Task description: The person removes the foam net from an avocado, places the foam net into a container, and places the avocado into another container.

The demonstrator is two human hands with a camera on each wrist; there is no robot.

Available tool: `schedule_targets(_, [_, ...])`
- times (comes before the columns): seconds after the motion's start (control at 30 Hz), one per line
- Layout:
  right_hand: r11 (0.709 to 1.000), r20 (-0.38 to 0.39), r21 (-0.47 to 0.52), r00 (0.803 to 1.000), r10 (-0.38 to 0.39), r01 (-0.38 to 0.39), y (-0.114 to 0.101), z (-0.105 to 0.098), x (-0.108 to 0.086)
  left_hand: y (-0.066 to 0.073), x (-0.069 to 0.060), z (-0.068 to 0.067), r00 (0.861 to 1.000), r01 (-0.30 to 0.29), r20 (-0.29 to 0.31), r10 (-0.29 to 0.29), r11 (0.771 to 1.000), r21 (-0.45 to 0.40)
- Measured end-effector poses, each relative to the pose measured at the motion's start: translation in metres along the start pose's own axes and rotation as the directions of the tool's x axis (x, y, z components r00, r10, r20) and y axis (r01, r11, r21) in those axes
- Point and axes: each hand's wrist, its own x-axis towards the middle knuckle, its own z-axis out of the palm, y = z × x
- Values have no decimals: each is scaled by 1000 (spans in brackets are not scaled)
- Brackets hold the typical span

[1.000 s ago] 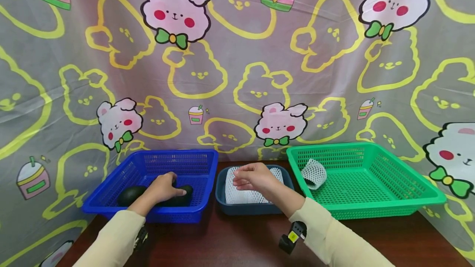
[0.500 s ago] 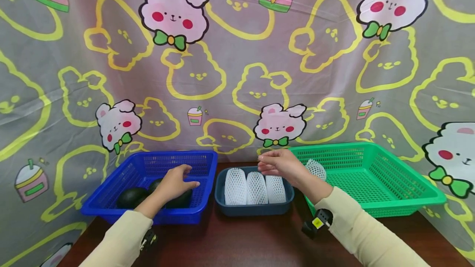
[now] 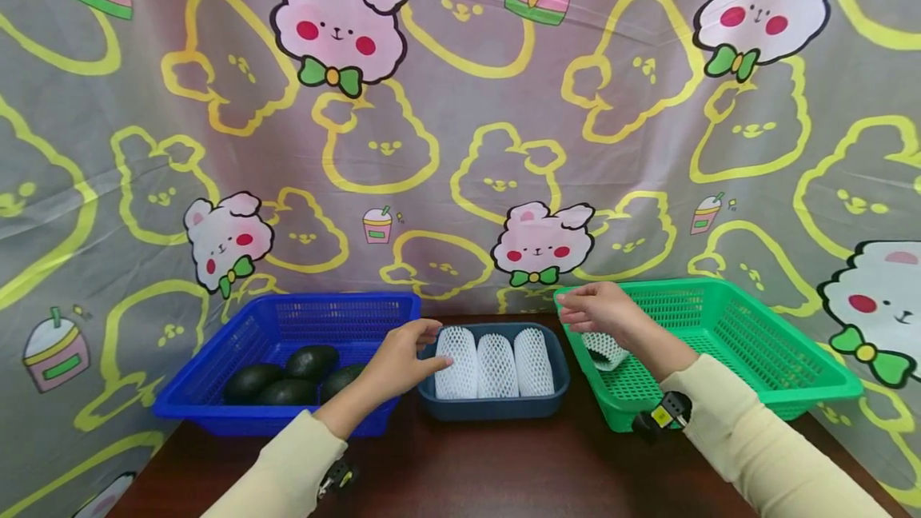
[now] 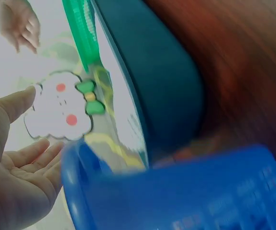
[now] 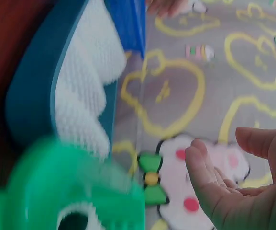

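My left hand [image 3: 406, 362] is over the right rim of the blue basket, its fingers spread and holding nothing. Just beyond its fingertips, the leftmost of three white foam net sleeves [image 3: 456, 362] lies in a dark blue tray [image 3: 496, 408]. Above the left rim of the green basket hovers my right hand [image 3: 604, 314], empty, with fingers loosely bent. Beneath it, another foam net sleeve [image 3: 604, 350] lies in that basket; the right wrist view shows a dark spot within its net [image 5: 75, 221], whose nature I cannot tell. Several dark green avocados [image 3: 312, 360] lie in the blue basket.
The blue basket [image 3: 345, 306] stands left of the tray, and the green basket [image 3: 734, 402] stands right of it. All three sit on a dark brown table [image 3: 489, 462]. Behind them hangs a patterned cloth [image 3: 446, 182].
From over the avocados, my left hand has moved right toward the tray. My right hand has moved right, from above the tray to the green basket, uncovering the three sleeves.
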Motion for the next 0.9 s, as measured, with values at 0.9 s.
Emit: schedule_targets(0.9, [947,-198,-249,968,155,-203,68,-58,15,60,22,100,975,36,216,59,911,-412])
